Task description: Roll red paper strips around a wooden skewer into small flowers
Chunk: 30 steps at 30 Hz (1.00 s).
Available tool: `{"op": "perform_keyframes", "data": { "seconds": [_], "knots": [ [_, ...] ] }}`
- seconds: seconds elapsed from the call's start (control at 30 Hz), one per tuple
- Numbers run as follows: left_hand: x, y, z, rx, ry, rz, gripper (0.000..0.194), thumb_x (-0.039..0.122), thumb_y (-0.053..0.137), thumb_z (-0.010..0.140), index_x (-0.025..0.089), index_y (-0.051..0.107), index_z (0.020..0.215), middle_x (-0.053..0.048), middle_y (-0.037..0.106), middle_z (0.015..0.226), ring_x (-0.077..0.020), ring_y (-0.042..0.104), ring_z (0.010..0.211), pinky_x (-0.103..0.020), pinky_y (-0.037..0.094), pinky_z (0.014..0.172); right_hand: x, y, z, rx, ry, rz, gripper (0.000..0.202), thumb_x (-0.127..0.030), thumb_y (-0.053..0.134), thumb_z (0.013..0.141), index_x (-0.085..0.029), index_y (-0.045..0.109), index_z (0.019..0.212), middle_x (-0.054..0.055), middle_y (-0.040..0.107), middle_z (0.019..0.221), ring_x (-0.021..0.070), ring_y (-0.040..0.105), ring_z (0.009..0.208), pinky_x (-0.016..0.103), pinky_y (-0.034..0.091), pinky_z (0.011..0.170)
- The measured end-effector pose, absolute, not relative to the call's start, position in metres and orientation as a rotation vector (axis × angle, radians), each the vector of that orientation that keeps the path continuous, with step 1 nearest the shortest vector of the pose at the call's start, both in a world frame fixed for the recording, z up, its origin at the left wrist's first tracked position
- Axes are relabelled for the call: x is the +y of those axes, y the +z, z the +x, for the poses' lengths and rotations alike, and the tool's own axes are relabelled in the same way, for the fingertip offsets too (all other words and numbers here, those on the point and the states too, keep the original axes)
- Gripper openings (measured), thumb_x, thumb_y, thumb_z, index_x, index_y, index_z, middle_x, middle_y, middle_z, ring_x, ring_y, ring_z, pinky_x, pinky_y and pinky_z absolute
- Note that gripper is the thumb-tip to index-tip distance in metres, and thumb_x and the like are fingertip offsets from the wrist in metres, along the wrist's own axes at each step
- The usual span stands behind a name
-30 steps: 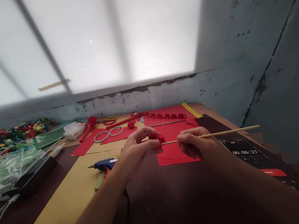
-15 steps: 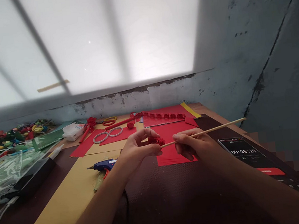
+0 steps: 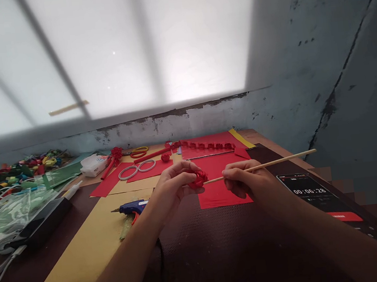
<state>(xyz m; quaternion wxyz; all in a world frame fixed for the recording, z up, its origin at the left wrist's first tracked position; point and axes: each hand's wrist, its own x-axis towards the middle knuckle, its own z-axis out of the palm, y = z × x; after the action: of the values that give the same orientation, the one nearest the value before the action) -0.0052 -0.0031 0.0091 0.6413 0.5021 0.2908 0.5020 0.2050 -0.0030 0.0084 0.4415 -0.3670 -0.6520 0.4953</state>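
Observation:
Between the thumb and fingers of my left hand (image 3: 176, 185) is a red paper flower (image 3: 199, 179), its curled petals facing right. My right hand (image 3: 246, 177) pinches a thin wooden stick (image 3: 281, 160). The stick slants up to the right, and its lower left tip is at the flower's edge; whether it touches the petals I cannot tell. Below the hands lies a red paper sheet (image 3: 226, 195) with slits along its near edge. A blue hot glue gun (image 3: 131, 207) rests left of my left forearm, its nozzle pointing left.
A phone (image 3: 307, 193) showing a timer lies at right. Behind are two rings (image 3: 128, 173), a small red flower (image 3: 165, 158), scissors (image 3: 139, 151) and a row of red paper pieces (image 3: 205, 146). A black power strip (image 3: 42, 221) and colourful scraps (image 3: 39, 165) occupy the left.
My left hand has turned the flower, so more of its petals show. My right hand and the stick have shifted slightly right, away from the left fingers.

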Motion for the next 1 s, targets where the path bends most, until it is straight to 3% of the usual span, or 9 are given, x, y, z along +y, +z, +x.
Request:
{"op": "perform_keyframes", "data": {
  "seconds": [0.1, 0.3, 0.57, 1.0],
  "knots": [
    [-0.0021, 0.0097, -0.0054, 0.677, 1.154, 1.128, 0.01, 0.013, 0.068, 0.08, 0.013, 0.067, 0.09, -0.006, 0.066, 0.088, -0.0134, 0.062, 0.078, -0.027, 0.057, 0.07, -0.001, 0.0058, 0.2064, -1.562, 1.209, -0.9, 0.042, -0.028, 0.055, 0.092, -0.019, 0.051, 0.051, -0.003, 0.042, 0.048, 0.0095, 0.033, 0.047, 0.03, 0.024, 0.048],
    [-0.0044, 0.0075, -0.0057, 0.674, 1.138, 1.151, 0.013, 0.01, 0.068, 0.078, 0.015, 0.068, 0.09, -0.004, 0.064, 0.09, -0.0151, 0.064, 0.082, -0.028, 0.056, 0.074, -0.0015, 0.0072, 0.2065, -1.564, 1.207, -0.899, 0.041, -0.032, 0.055, 0.095, -0.02, 0.055, 0.055, -0.003, 0.043, 0.049, 0.0104, 0.034, 0.048, 0.031, 0.024, 0.049],
    [-0.0054, 0.0055, -0.0055, 0.711, 1.103, 1.286, 0.03, 0.004, 0.077, 0.07, 0.019, 0.069, 0.096, -0.003, 0.065, 0.098, -0.0153, 0.064, 0.09, -0.029, 0.052, 0.084, -0.0016, 0.0073, 0.2058, -1.612, 1.208, -0.92, 0.041, -0.033, 0.055, 0.095, -0.02, 0.056, 0.056, -0.003, 0.044, 0.049, 0.0107, 0.035, 0.049, 0.03, 0.025, 0.049],
    [-0.0053, 0.0057, -0.0053, 0.708, 1.116, 1.251, 0.022, 0.008, 0.075, 0.076, 0.018, 0.068, 0.095, -0.003, 0.065, 0.098, -0.0145, 0.065, 0.088, -0.031, 0.054, 0.085, -0.003, 0.0094, 0.2046, -1.611, 1.207, -0.949, 0.041, -0.031, 0.054, 0.093, -0.02, 0.054, 0.054, -0.004, 0.041, 0.047, 0.0105, 0.033, 0.048, 0.03, 0.023, 0.048]
  ]
}}
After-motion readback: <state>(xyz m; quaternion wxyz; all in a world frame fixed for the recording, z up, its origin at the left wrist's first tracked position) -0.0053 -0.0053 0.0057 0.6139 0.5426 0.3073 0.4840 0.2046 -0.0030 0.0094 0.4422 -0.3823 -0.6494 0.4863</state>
